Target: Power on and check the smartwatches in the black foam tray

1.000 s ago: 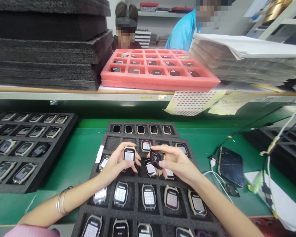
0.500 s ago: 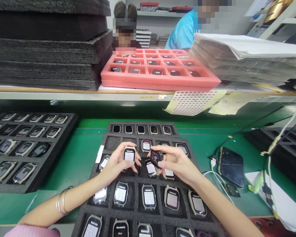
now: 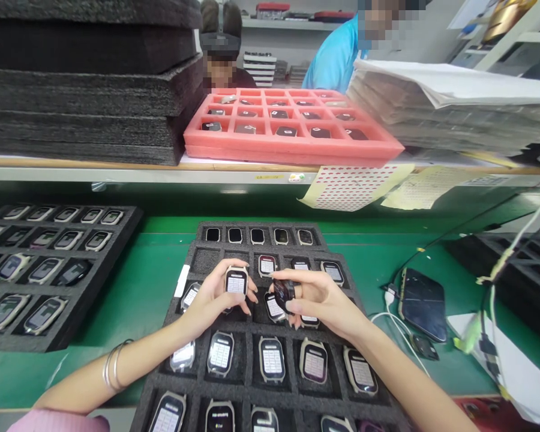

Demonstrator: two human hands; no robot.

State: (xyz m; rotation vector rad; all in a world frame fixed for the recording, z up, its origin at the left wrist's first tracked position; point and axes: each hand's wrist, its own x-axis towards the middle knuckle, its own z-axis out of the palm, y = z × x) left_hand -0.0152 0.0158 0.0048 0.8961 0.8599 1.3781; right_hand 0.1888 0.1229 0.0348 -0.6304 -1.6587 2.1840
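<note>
My left hand (image 3: 216,298) grips a smartwatch body with a lit white screen (image 3: 236,281), face toward me. My right hand (image 3: 317,299) pinches a second, dark watch body (image 3: 283,292) between thumb and fingers, tilted on its side. Both hands hover over a black foam tray (image 3: 247,375) whose pockets hold several watch bodies with lit screens. Another black tray (image 3: 256,227) of dark-screened watches lies just behind it.
A black foam tray (image 3: 126,221) of watches lies on the green mat at left. A dark device (image 3: 422,302) with white cables sits at right. The shelf above carries a pink foam tray (image 3: 292,150), stacked black foam (image 3: 90,84) and paper stacks (image 3: 450,108). Two people sit beyond it.
My right hand has lowered slightly and turned the dark watch body more onto its side. My left hand stays put with its lit watch.
</note>
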